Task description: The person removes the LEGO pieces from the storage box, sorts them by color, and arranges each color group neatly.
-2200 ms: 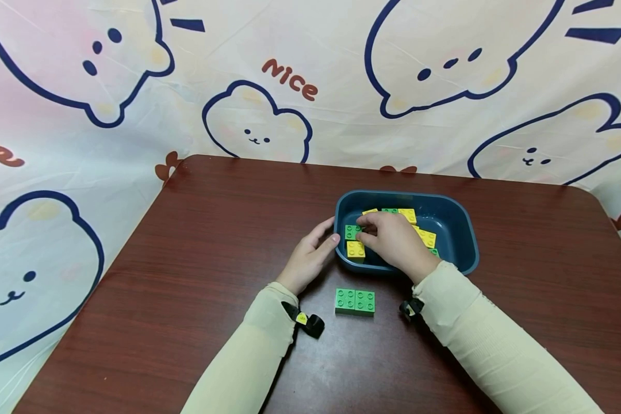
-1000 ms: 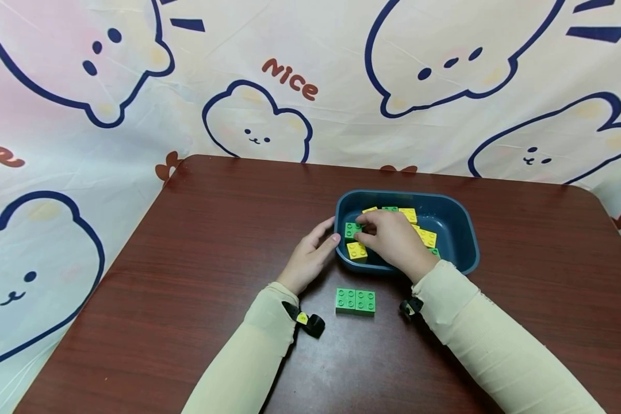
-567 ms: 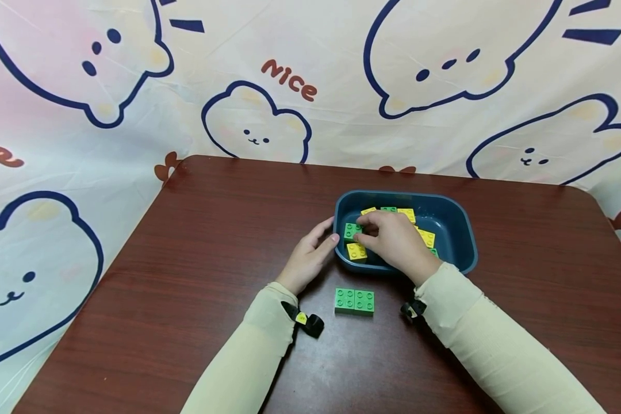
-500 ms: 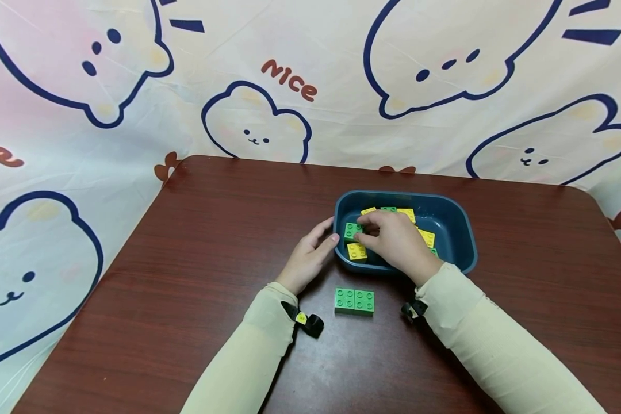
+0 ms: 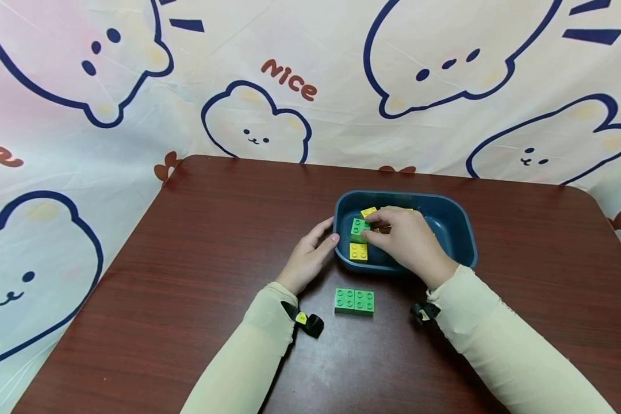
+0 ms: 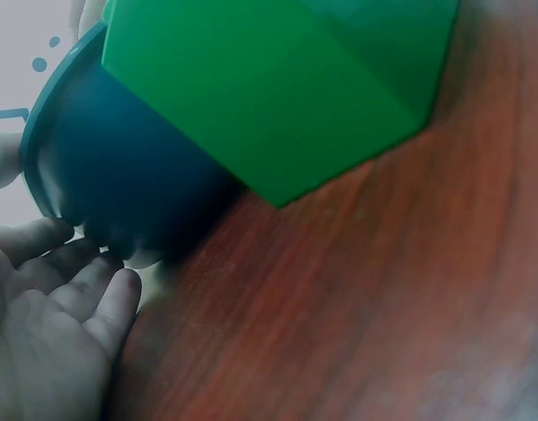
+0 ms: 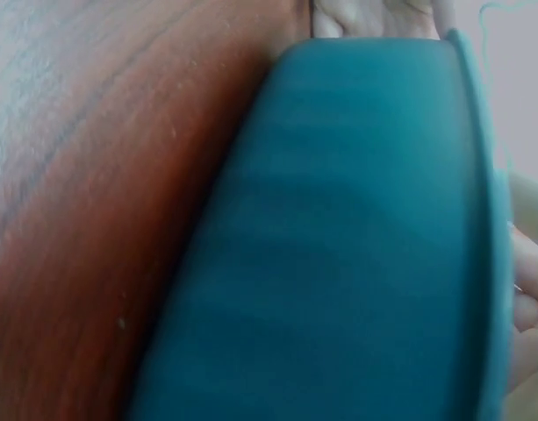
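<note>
My right hand (image 5: 414, 241) reaches into the dark blue tub (image 5: 457, 236) and pinches a green toy building brick (image 5: 359, 229) between thumb and fingers. Just in front of that brick lies a yellow brick (image 5: 359, 252), and another yellow brick (image 5: 368, 212) shows behind it; other bricks are mostly hidden under the hand. My left hand (image 5: 309, 259) touches the tub's left end, thumb and fingers on its outside. In the left wrist view its fingertips (image 6: 119, 289) lie against the tub's outer wall (image 6: 119, 167). The right wrist view is mostly filled by the tub's side (image 7: 339, 228).
Two green bricks (image 5: 354, 302) stand side by side on the brown table (image 5: 212, 241), in front of the tub and between the forearms. A curtain (image 5: 341, 132) with bear drawings hangs behind the table's far edge.
My right hand has shifted a little to the right, bringing the green brick with it. The yellow brick in front has turned slightly. My left hand stays at the tub's end.
</note>
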A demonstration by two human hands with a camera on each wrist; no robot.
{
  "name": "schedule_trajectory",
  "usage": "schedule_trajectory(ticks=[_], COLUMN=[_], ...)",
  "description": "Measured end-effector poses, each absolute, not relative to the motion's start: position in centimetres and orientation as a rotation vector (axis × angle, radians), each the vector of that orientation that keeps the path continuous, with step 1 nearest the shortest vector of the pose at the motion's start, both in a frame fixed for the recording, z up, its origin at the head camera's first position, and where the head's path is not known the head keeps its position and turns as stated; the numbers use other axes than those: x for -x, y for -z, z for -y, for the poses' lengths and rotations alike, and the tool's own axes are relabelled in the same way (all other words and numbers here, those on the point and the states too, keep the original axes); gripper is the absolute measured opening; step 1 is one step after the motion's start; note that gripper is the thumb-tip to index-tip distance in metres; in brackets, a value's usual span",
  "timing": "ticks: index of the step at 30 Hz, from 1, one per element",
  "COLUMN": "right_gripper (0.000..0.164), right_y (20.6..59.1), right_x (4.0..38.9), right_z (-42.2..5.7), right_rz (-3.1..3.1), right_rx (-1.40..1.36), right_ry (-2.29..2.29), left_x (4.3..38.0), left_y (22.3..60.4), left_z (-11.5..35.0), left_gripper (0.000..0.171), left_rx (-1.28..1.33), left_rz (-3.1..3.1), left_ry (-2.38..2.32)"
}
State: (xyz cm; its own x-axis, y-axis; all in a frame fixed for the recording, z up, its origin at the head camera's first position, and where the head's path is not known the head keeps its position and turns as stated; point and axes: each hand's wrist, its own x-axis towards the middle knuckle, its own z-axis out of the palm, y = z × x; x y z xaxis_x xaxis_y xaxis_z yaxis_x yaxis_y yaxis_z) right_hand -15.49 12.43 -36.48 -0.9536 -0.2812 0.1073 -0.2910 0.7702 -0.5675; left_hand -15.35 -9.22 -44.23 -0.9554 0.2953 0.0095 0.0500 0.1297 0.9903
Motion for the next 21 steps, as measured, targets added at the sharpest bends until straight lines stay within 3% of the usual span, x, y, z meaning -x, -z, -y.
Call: schedule_trajectory(ticks=[21], right_gripper=[0.032], right_y=[35.1], right_x=[13.2], right_z=[-13.8], right_rz=[2.845], right_rx=[-0.520], right_ry=[-0.935], left_x=[15.4], left_y=[43.4], left_z=[9.1], left_gripper=[0.051], left_rx=[-0.321], left_rz=[-2.197], left_ry=[-1.895])
